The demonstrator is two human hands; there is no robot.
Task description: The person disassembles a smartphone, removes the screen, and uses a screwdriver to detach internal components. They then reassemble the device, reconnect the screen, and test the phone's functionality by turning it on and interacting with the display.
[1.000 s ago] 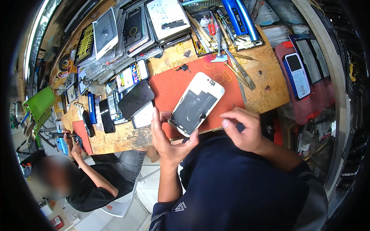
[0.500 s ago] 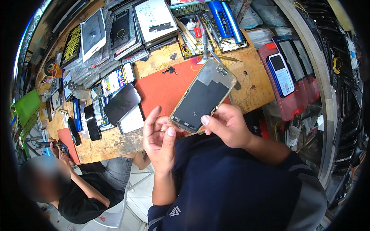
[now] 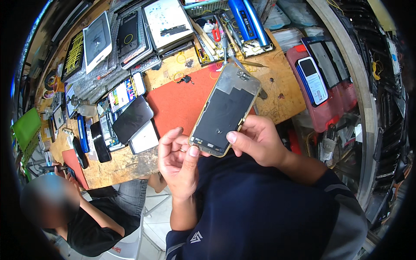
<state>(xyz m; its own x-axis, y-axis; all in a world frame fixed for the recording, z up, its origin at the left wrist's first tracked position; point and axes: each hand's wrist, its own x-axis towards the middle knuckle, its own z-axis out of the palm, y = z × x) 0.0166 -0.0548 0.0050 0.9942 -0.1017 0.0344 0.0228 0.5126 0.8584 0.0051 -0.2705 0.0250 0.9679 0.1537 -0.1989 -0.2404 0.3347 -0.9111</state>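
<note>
I hold a phone's housing or screen piece, with a dark grey inner sheet, metal top section and yellowish edge, tilted above an orange mat. My left hand pinches its lower left corner with the thumb and fingertips. My right hand grips its lower right side, thumb on the dark face and fingers behind it. A small black part lies at the mat's back edge, near yellow rubber bands.
Phones lie piled left of the mat on the wooden bench. Stacked devices and a tray of hand tools stand behind. A red plastic bin holds phones at right. A co-worker sits at lower left, handling a tool.
The phone piece has turned a little more upright, showing its dark face more squarely. My right hand has come in from the right and taken hold of it beside my left hand.
</note>
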